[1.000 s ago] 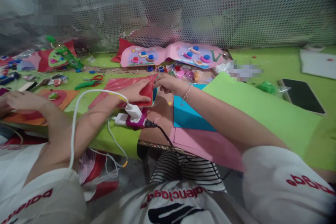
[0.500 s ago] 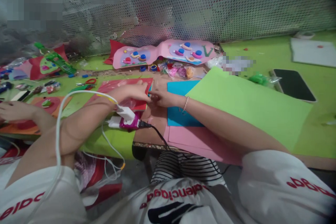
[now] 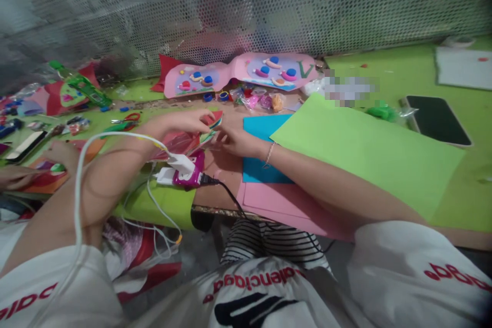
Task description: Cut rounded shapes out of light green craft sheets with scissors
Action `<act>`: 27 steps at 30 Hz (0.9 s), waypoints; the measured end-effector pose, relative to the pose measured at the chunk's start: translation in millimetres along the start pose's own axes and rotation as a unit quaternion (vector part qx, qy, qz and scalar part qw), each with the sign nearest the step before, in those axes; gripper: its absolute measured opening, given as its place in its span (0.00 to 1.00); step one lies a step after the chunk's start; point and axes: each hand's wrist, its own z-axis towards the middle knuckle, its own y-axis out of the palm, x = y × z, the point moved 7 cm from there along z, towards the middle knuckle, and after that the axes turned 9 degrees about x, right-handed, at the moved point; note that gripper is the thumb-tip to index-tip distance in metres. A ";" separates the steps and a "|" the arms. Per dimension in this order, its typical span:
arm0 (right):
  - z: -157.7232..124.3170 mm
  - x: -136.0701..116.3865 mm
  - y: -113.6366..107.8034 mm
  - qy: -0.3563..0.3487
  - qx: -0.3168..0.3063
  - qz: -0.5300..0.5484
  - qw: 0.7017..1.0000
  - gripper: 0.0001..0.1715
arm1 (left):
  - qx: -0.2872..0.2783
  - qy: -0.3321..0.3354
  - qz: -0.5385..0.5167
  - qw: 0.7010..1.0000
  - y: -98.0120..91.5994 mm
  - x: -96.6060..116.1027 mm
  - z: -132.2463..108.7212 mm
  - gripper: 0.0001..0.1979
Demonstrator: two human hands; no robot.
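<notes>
My left hand (image 3: 183, 122) pinches the right edge of a stack of coloured sheets, red on top (image 3: 184, 142), and lifts that edge off the table. My right hand (image 3: 235, 140) reaches in from the right, fingers curled at the same lifted edge, touching the sheets. A thin bracelet sits on my right wrist. Just below my left wrist lies a magenta power bank (image 3: 188, 176) with white plugs and a black cable. Under my right forearm lie a blue sheet (image 3: 261, 133), a pink sheet (image 3: 292, 205) and a large light green sheet (image 3: 365, 148).
Pink craft boards with clay snails (image 3: 246, 73) lie against the mesh wall. Small clay pots and bags (image 3: 253, 99) sit before them. A phone (image 3: 438, 120) lies at the right. Red-handled scissors (image 3: 125, 121) and another person's hand (image 3: 23, 174) are at the left.
My left hand went from lying flat on the red sheet to pinching and raising the stack's right edge. My right hand drew slightly nearer, staying at that edge.
</notes>
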 end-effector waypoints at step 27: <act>-7.5 -6.9 -0.9 -0.244 0.034 -0.199 0.949 0.13 | -0.038 0.104 0.124 0.986 19.3 8.7 -8.7 0.09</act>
